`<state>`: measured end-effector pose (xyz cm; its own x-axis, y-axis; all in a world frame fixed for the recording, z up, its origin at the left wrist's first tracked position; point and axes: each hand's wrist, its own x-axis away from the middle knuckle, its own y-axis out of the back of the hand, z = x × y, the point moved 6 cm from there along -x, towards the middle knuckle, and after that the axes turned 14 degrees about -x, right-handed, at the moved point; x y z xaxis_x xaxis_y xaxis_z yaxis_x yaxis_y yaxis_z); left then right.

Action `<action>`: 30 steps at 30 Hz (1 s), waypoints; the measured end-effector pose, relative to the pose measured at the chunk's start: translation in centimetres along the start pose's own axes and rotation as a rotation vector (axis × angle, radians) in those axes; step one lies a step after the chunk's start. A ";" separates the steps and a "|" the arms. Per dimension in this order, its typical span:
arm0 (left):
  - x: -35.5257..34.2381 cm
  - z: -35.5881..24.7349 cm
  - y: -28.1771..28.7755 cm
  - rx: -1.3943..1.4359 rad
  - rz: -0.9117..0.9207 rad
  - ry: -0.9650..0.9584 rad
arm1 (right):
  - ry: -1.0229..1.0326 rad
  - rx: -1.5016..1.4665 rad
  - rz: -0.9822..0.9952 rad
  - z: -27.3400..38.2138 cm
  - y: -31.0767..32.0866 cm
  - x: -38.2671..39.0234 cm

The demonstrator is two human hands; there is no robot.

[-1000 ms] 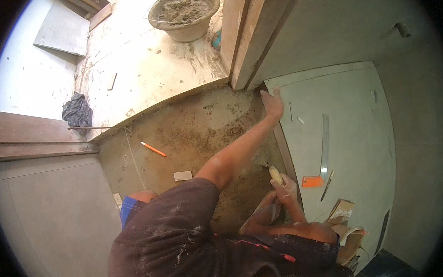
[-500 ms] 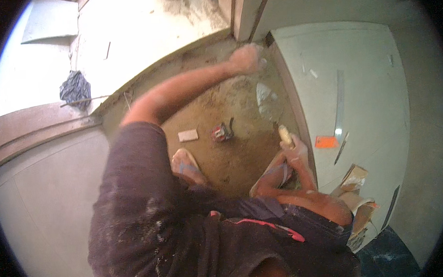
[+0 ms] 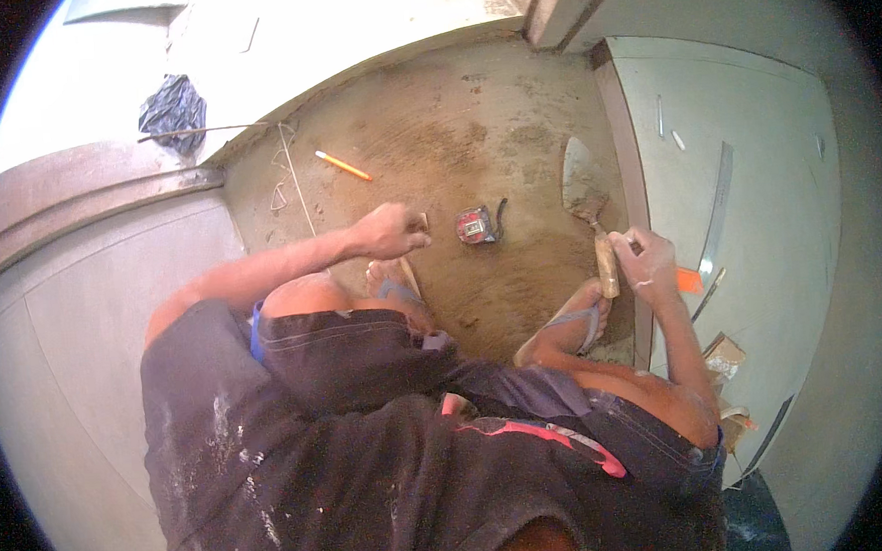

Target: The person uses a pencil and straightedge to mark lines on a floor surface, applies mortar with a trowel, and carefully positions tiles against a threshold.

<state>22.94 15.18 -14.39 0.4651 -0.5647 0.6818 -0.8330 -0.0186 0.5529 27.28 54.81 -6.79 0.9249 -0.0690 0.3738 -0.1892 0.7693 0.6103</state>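
Note:
My left hand is closed low over the floor near my left foot, a small pale edge showing at its fingertips. It covers the spot of the white rectangular block, so the block is mostly hidden. Right of it a red and black tape measure lies on the floor. A trowel with a wooden handle rests by my right foot, its blade dusted with cement and pointing away from me. Beside that handle, my right hand has loosely bent fingers, a gap between thumb and forefinger, and a fingertip close to the handle.
An orange marker and a bent thin wire lie on the rough floor. A black plastic bag sits at the left ledge. On the pale right-hand panel are a metal ruler, an orange piece and torn cardboard.
My left hand has come back from the far floor to the block near my left foot. My right hand has shifted off the trowel handle to its right side. The view has moved.

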 end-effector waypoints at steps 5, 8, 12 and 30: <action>9.3 5.2 -9.6 0.648 0.255 0.584 | 0.060 0.216 0.223 5.0 1.6 -1.6; 14.9 4.7 -13.8 0.813 0.289 0.697 | 0.199 0.291 0.362 7.0 0.9 -3.3; 18.1 3.1 -16.0 0.850 0.341 0.695 | 0.583 0.307 0.444 8.7 -4.3 -5.1; 6.5 4.1 -4.6 -0.201 -0.490 0.297 | 0.533 0.410 0.525 10.5 -17.6 -7.2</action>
<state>28.56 8.20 -14.40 0.8680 -0.2751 0.4135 -0.4415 -0.0462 0.8961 20.48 35.11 -12.85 0.6962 0.6194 0.3627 -0.6458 0.3198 0.6933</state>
